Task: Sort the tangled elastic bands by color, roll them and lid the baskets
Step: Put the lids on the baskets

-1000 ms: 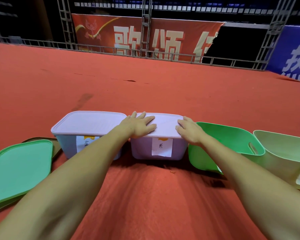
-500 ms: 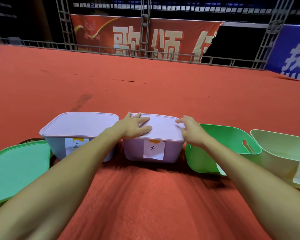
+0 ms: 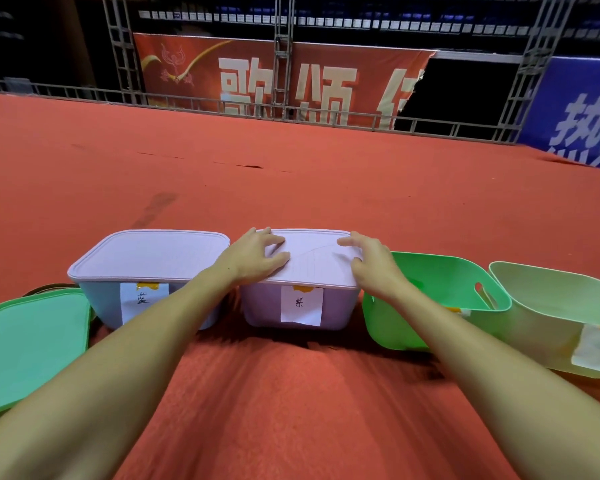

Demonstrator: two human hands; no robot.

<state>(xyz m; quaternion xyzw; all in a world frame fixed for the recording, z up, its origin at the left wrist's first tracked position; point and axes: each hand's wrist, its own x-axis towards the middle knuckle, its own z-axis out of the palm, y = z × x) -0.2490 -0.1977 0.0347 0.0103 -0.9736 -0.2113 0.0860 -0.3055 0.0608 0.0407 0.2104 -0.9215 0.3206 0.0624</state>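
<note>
A purple basket with a paper label stands in the middle, its pale lilac lid on top. My left hand presses on the lid's left part with spread fingers. My right hand presses on its right edge, fingers bent over the rim. To the left stands a blue basket, labelled and covered by its lid. A green basket without a lid is right of the purple one, with a pale yellow-green basket beside it, also uncovered. No elastic bands are visible.
A loose green lid lies at the far left on top of a darker lid. Everything sits on red carpet. A metal railing and banners run along the far edge.
Both hands stayed on the purple basket's lid and shifted slightly; the fingers of each now curl more at its edges. The view has drifted a little.
</note>
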